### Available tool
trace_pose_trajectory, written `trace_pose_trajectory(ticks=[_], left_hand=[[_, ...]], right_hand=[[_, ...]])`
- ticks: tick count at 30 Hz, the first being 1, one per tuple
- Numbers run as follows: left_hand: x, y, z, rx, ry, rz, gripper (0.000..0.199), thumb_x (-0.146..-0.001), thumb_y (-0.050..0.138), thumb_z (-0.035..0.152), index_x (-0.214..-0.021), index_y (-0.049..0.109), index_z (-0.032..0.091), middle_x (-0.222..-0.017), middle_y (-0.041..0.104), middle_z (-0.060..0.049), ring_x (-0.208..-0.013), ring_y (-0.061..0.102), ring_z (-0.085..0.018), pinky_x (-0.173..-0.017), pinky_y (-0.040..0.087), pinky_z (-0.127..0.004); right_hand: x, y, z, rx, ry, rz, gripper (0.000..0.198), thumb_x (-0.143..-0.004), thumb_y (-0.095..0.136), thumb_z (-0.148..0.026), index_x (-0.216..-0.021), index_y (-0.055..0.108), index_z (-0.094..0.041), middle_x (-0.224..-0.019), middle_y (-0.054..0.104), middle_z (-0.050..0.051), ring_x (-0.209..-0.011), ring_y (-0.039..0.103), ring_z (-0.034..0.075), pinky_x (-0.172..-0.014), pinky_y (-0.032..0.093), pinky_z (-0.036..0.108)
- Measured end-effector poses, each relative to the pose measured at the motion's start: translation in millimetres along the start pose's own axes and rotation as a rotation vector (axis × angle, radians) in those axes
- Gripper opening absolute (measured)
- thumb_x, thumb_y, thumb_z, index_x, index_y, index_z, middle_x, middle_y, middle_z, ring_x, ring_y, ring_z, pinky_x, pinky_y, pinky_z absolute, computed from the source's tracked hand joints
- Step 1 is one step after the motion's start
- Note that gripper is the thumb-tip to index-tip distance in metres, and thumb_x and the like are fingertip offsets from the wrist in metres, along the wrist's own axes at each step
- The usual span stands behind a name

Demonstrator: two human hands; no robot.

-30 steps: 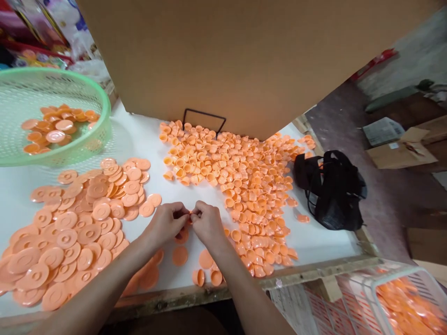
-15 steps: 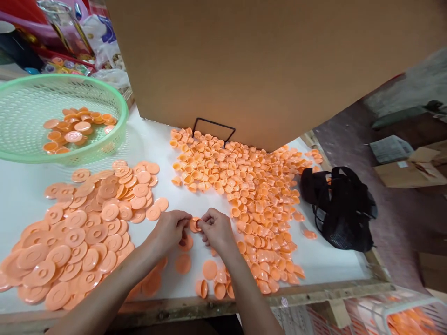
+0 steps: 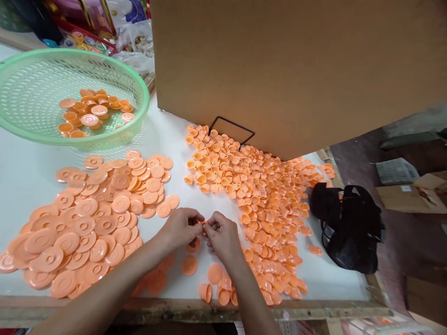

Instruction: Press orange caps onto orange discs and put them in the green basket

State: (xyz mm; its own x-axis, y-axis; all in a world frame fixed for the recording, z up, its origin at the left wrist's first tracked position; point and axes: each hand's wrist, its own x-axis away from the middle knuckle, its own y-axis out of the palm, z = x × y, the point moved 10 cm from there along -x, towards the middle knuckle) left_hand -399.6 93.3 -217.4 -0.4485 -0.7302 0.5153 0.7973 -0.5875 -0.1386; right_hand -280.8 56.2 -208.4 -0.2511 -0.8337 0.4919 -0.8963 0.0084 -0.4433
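Note:
My left hand (image 3: 183, 229) and my right hand (image 3: 221, 235) meet over the white table, fingertips pinched together on a small orange toy saucer (image 3: 203, 223). Fingers cover most of this piece, so I cannot tell whether a cup sits on it. A broad pile of orange toy saucers (image 3: 85, 225) spreads to the left of my hands. To the right lies a large heap of small orange toy cups (image 3: 265, 204). A few loose pieces, among them a round disc (image 3: 189, 265) and a cup on its side (image 3: 205, 292), lie close below my hands.
A green mesh basket (image 3: 141, 104) at the back left holds several cups and saucers. Behind the cups stands a big cardboard box (image 3: 265, 70), with a black wire frame (image 3: 233, 124) at its foot. A black bag (image 3: 352, 228) lies near the right table edge.
My view has shifted, so the table's contents appear further right. My hands have come closer together, and the orange piece between them is now mostly covered by fingers.

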Motion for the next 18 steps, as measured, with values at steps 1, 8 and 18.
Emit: trace_pose_trajectory(ticks=[1, 8, 18], left_hand=[[-0.3, 0.3, 1.2, -0.034, -0.008, 0.004, 0.019, -0.072, 0.051, 0.015, -0.081, 0.067, 0.015, -0.057, 0.064, 0.000, -0.049, 0.059, -0.014, -0.051, 0.041, -0.023], [-6.3, 3.7, 21.8, -0.480, 0.050, 0.065, 0.011, -0.069, 0.050, 0.012, -0.069, 0.059, 0.018, -0.067, 0.065, -0.004, -0.066, 0.061, -0.018, -0.056, 0.036, -0.024], [-6.0, 15.8, 30.8, -0.478, 0.101, 0.005, 0.017, -0.070, 0.044, 0.007, -0.058, 0.047, 0.019, -0.053, 0.054, 0.001, -0.052, 0.049, -0.013, -0.049, 0.026, -0.022]], right_hand=[[-0.8, 0.9, 1.0, -0.021, 0.015, -0.012, 0.009, -0.072, 0.052, -0.024, -0.065, 0.047, -0.023, -0.047, 0.049, -0.008, -0.033, 0.048, 0.011, -0.029, 0.036, 0.019], [-2.4, 10.2, 4.7, -0.158, 0.069, -0.177, 0.003, -0.069, 0.052, -0.024, -0.069, 0.050, -0.022, -0.045, 0.054, -0.007, -0.035, 0.051, 0.012, -0.033, 0.040, 0.019], [-0.9, 7.8, 14.0, -0.236, 0.065, -0.079, 0.006, -0.064, 0.047, -0.017, -0.061, 0.048, -0.023, -0.044, 0.049, -0.008, -0.034, 0.051, 0.013, -0.031, 0.042, 0.021]])
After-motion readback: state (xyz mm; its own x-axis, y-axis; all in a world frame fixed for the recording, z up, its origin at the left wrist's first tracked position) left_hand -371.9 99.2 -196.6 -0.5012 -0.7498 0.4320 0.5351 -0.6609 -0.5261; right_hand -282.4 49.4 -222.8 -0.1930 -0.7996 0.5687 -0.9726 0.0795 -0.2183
